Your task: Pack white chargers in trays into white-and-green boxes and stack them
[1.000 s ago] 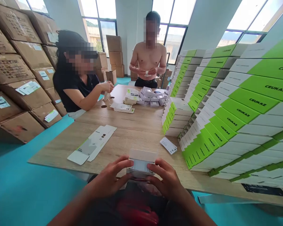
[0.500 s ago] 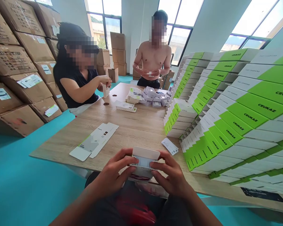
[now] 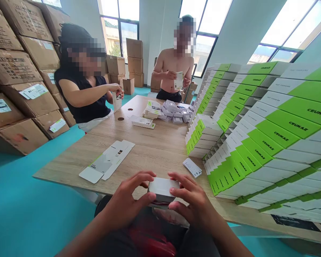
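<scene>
Between my two hands, at the table's near edge, is a small white carton (image 3: 163, 188) with its end facing up and the flap folded down flat. My left hand (image 3: 135, 196) grips its left side, thumb at the front corner and fingers behind. My right hand (image 3: 191, 198) holds the right side, with fingertips on the top end and the thumb low in front. The carton's lower part is partly hidden by my hands. Ahead to the left lie flattened cartons (image 3: 108, 160), and a small stack of printed leaflets (image 3: 192, 167) lies ahead to the right.
Tall stacks of green and white boxes (image 3: 270, 139) rise along the table's right side. Further back lies a pile of white trays (image 3: 173, 109) beside flat cartons (image 3: 151, 109). Two co-workers handle cartons across the wooden table (image 3: 149, 148). Brown shipping boxes (image 3: 18, 96) are piled at left.
The carton's raised end flap has been folded down, and its end is now covered. My fingers have shifted onto its edges. The standing co-worker now holds up a white carton.
</scene>
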The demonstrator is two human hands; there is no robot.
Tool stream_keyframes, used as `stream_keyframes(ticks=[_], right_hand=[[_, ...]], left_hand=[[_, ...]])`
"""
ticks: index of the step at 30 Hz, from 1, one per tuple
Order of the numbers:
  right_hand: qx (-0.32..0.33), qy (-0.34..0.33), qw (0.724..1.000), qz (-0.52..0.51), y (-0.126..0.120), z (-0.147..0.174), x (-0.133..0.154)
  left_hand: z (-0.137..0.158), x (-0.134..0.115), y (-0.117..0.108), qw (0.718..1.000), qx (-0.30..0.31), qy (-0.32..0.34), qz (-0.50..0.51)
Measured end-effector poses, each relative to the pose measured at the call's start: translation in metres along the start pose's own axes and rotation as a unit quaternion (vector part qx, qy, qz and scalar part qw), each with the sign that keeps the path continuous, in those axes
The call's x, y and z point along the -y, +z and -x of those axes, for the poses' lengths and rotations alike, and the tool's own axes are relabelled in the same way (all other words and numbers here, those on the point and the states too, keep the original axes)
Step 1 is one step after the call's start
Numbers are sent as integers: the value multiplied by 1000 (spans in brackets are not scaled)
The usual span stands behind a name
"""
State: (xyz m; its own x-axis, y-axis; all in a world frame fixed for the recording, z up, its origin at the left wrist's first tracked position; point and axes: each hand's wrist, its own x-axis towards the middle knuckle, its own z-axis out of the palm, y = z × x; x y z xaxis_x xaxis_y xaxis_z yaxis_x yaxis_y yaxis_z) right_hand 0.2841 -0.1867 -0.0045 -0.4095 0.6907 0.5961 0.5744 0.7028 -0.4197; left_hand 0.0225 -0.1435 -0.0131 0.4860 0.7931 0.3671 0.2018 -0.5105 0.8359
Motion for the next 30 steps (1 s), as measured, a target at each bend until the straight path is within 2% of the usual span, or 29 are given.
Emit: stream_keyframes(ticks=[2,4,10,13,16,20,22,24,27,29,30], right_hand=[[-8,37,999,-19,2,-5,6],[-28,63,997,-26,7,-8,10],[-97,176,976,-80,19,-8,14],[-97,172,976,-93,18,-7,17],[-92,134,983,-88,14,-5,15],[-65,36,996,-54,8,0,3],[-48,-19,998,-30,6,4,-5],[-38,-57,998,-7,6,6,-11],[-27,-64,998,8,7,9,-13],[-13,-33,999,-3,7,10,-9],[-7,-8,1000,-10,6,10,-5]], left_hand=[[-2,-9,3,997,-10,-78,11],[-3,-12,7,991,-13,-126,30],[-7,-16,13,988,-60,-107,96],[-9,-21,12,990,-64,-97,84],[-9,-24,11,994,-67,-65,50],[-3,-17,11,998,-65,-5,8],[-1,-7,10,996,-69,60,-14],[-1,6,8,985,-64,152,-47],[-1,27,6,953,-50,272,-121],[1,36,9,940,-54,298,-155],[3,38,11,942,-61,291,-156]])
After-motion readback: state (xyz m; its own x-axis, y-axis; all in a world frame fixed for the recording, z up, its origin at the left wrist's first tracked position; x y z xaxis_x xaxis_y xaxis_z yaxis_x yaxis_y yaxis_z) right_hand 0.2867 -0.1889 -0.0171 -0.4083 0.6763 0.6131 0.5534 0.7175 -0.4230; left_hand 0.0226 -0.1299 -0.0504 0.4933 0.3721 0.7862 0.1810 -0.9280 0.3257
